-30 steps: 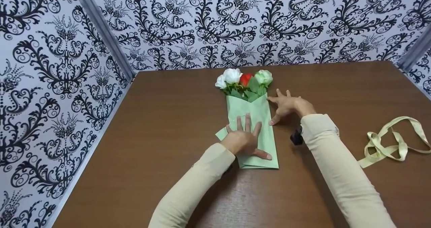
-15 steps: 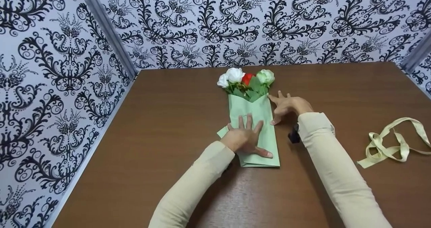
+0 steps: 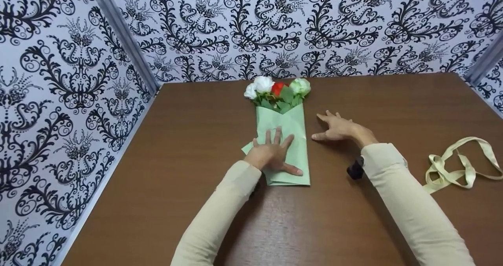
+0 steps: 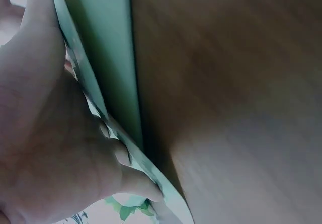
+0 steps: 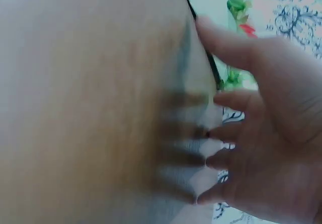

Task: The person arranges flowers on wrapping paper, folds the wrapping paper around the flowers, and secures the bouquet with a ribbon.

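Note:
A bouquet of white, red and pale green artificial flowers lies on the table, its stems hidden inside a folded light green paper wrap. My left hand rests on the lower half of the wrap with fingers spread. In the left wrist view the paper's folded layers show along the edge beside this hand. To the right of the wrap, apart from its edge, my right hand has its fingers spread, fingertips down at the tabletop. It holds nothing.
A pale yellow ribbon lies in loose loops at the right of the brown table. Patterned wall panels stand behind the table and along its left side.
The wrapped bouquet has slid slightly left and away from me, with my left hand on it. My right hand has come off the wrap's right edge, leaving a gap.

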`<action>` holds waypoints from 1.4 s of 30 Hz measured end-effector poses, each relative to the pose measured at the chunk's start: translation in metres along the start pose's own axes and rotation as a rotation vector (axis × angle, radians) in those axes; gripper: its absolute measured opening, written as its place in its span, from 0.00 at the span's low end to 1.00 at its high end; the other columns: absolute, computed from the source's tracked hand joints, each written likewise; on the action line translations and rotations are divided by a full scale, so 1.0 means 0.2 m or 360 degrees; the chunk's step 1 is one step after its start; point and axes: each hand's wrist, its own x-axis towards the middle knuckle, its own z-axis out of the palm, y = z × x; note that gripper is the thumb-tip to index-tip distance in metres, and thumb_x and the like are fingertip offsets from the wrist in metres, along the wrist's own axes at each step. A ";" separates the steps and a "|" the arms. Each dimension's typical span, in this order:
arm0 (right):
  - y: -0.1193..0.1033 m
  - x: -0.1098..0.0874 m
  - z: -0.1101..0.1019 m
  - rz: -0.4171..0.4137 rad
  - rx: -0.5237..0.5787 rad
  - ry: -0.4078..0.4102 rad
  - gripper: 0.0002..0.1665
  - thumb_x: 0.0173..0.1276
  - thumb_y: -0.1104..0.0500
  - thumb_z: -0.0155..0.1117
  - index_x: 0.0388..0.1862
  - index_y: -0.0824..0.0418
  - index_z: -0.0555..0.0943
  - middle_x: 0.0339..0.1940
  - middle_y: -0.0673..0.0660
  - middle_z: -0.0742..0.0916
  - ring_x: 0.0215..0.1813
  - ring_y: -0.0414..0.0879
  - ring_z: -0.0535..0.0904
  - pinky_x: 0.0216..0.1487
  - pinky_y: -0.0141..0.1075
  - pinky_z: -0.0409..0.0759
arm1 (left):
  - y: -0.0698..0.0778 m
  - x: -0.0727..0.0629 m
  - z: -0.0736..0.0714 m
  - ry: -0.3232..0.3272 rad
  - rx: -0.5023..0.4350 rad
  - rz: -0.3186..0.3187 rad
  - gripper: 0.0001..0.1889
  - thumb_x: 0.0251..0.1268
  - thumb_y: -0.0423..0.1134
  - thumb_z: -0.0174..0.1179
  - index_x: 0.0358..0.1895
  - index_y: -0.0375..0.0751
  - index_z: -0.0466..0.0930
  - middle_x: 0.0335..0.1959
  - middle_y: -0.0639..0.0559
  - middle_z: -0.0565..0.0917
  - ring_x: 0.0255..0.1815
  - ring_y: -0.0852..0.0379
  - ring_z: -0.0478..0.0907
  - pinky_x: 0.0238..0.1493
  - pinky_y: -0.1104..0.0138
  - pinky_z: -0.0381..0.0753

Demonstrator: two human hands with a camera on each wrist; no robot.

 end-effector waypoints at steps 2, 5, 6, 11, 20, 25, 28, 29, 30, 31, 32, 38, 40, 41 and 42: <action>0.00 -0.01 0.00 0.0021 0.0008 0.0056 0.51 0.73 0.41 0.59 0.81 0.66 0.50 0.80 0.77 0.46 0.79 0.79 0.35 0.68 0.79 0.34 | -0.04 0.00 -0.01 0.0005 -0.0013 -0.0022 0.62 0.49 0.81 0.57 0.81 0.66 0.30 0.83 0.47 0.25 0.84 0.40 0.25 0.76 0.32 0.41; 0.01 -0.05 -0.02 0.0065 0.0025 0.0147 0.46 0.75 0.45 0.58 0.79 0.68 0.54 0.80 0.78 0.47 0.79 0.79 0.36 0.68 0.79 0.32 | -0.12 0.00 -0.02 0.0028 -0.0013 -0.0060 0.63 0.49 0.80 0.58 0.82 0.65 0.30 0.83 0.45 0.25 0.84 0.39 0.25 0.75 0.31 0.43; 0.02 -0.06 -0.02 0.0083 0.0026 0.0174 0.45 0.75 0.46 0.57 0.79 0.69 0.55 0.80 0.77 0.48 0.79 0.78 0.36 0.68 0.79 0.32 | -0.15 0.00 -0.02 0.0034 -0.0013 -0.0068 0.63 0.50 0.80 0.58 0.82 0.64 0.30 0.83 0.45 0.25 0.83 0.38 0.25 0.75 0.31 0.43; 0.08 -0.16 -0.07 0.0156 0.0035 0.0258 0.43 0.75 0.48 0.57 0.79 0.69 0.55 0.80 0.76 0.48 0.79 0.78 0.36 0.68 0.79 0.31 | -0.33 -0.04 -0.03 0.0055 -0.0030 -0.0086 0.62 0.53 0.78 0.58 0.82 0.59 0.31 0.83 0.42 0.27 0.83 0.35 0.27 0.74 0.30 0.45; 0.26 -0.37 -0.16 0.0273 0.0054 0.0322 0.47 0.76 0.43 0.55 0.79 0.69 0.51 0.79 0.78 0.47 0.78 0.79 0.36 0.66 0.81 0.33 | -0.74 -0.16 0.01 0.0210 -0.0159 -0.0026 0.61 0.53 0.72 0.64 0.83 0.56 0.38 0.82 0.37 0.29 0.81 0.29 0.30 0.71 0.26 0.43; 0.38 -0.49 -0.20 0.0299 0.0078 0.0369 0.52 0.75 0.38 0.54 0.79 0.71 0.49 0.78 0.80 0.48 0.76 0.82 0.40 0.64 0.82 0.36 | -0.90 -0.23 -0.03 0.0253 -0.0094 -0.0127 0.60 0.51 0.71 0.66 0.82 0.58 0.42 0.82 0.33 0.34 0.81 0.26 0.34 0.68 0.23 0.44; 0.46 -0.56 -0.22 0.0314 0.0081 0.0384 0.53 0.76 0.37 0.52 0.79 0.73 0.47 0.76 0.83 0.49 0.74 0.84 0.43 0.66 0.80 0.40 | -0.93 -0.26 -0.06 0.0242 -0.0010 -0.0199 0.59 0.50 0.70 0.68 0.82 0.57 0.44 0.81 0.27 0.38 0.80 0.25 0.39 0.69 0.24 0.45; 0.49 -0.58 -0.22 0.0318 0.0085 0.0385 0.54 0.76 0.37 0.52 0.79 0.74 0.46 0.76 0.83 0.49 0.73 0.85 0.44 0.67 0.79 0.42 | -0.93 -0.26 -0.06 0.0237 0.0021 -0.0213 0.59 0.50 0.69 0.68 0.82 0.56 0.45 0.80 0.25 0.39 0.80 0.24 0.41 0.69 0.24 0.45; 0.51 -0.60 -0.22 0.0322 0.0090 0.0389 0.54 0.76 0.37 0.51 0.79 0.75 0.46 0.75 0.84 0.50 0.73 0.85 0.45 0.68 0.77 0.43 | -0.93 -0.27 -0.07 0.0247 0.0055 -0.0216 0.59 0.50 0.69 0.69 0.82 0.55 0.46 0.79 0.23 0.42 0.79 0.23 0.44 0.70 0.25 0.46; 0.54 -0.62 -0.22 0.0326 0.0095 0.0394 0.54 0.76 0.37 0.51 0.78 0.75 0.45 0.75 0.85 0.51 0.72 0.85 0.46 0.69 0.76 0.45 | -0.93 -0.28 -0.07 0.0263 0.0099 -0.0214 0.59 0.49 0.68 0.70 0.82 0.53 0.48 0.78 0.21 0.45 0.78 0.22 0.47 0.70 0.25 0.47; 0.56 -0.63 -0.23 0.0331 0.0100 0.0397 0.54 0.76 0.37 0.51 0.78 0.76 0.45 0.74 0.85 0.51 0.72 0.85 0.47 0.70 0.74 0.47 | -0.93 -0.28 -0.08 0.0287 0.0139 -0.0212 0.59 0.48 0.68 0.70 0.81 0.52 0.49 0.78 0.20 0.47 0.77 0.21 0.50 0.70 0.26 0.49; 0.68 -0.71 -0.22 0.0391 0.0119 0.0398 0.55 0.77 0.36 0.51 0.78 0.76 0.43 0.72 0.88 0.51 0.70 0.87 0.47 0.68 0.74 0.49 | -0.91 -0.33 -0.06 0.0521 0.0274 -0.0191 0.58 0.43 0.69 0.73 0.77 0.45 0.60 0.70 0.19 0.64 0.67 0.20 0.66 0.62 0.26 0.65; 0.71 -0.74 -0.22 0.0396 0.0131 0.0421 0.55 0.77 0.37 0.51 0.78 0.76 0.43 0.71 0.88 0.51 0.69 0.87 0.48 0.68 0.74 0.50 | -0.92 -0.33 -0.03 0.0582 0.0251 -0.0197 0.56 0.44 0.69 0.73 0.76 0.44 0.63 0.65 0.20 0.68 0.63 0.21 0.70 0.58 0.28 0.69; 0.73 -0.75 -0.22 0.0401 0.0140 0.0432 0.55 0.77 0.37 0.51 0.78 0.76 0.43 0.71 0.89 0.51 0.69 0.87 0.48 0.68 0.74 0.50 | -0.92 -0.34 -0.02 0.0611 0.0238 -0.0207 0.55 0.45 0.69 0.72 0.75 0.44 0.64 0.63 0.20 0.69 0.62 0.22 0.71 0.56 0.29 0.71; 0.74 -0.77 -0.21 0.0406 0.0151 0.0447 0.54 0.77 0.37 0.51 0.78 0.76 0.44 0.71 0.89 0.51 0.69 0.88 0.48 0.68 0.74 0.50 | -0.92 -0.34 -0.01 0.0644 0.0218 -0.0220 0.53 0.48 0.69 0.70 0.75 0.43 0.65 0.61 0.20 0.71 0.60 0.22 0.72 0.55 0.29 0.72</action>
